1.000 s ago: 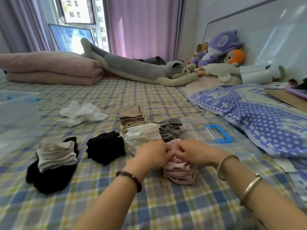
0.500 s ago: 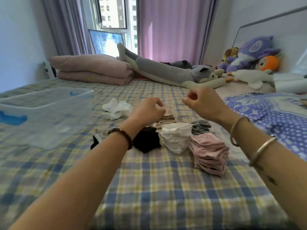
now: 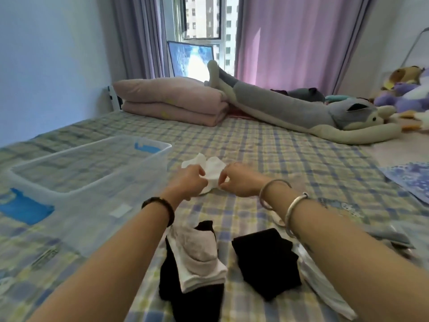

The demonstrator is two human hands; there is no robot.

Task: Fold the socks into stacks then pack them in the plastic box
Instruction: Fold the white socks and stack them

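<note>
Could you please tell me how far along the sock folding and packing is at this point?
Done: a folded black stack and a pale stack lying on black socks sit near the person. In hand: the left hand and right hand both pinch the loose white socks. Left: folding those, then packing, as the plastic box shows no socks inside.
</note>
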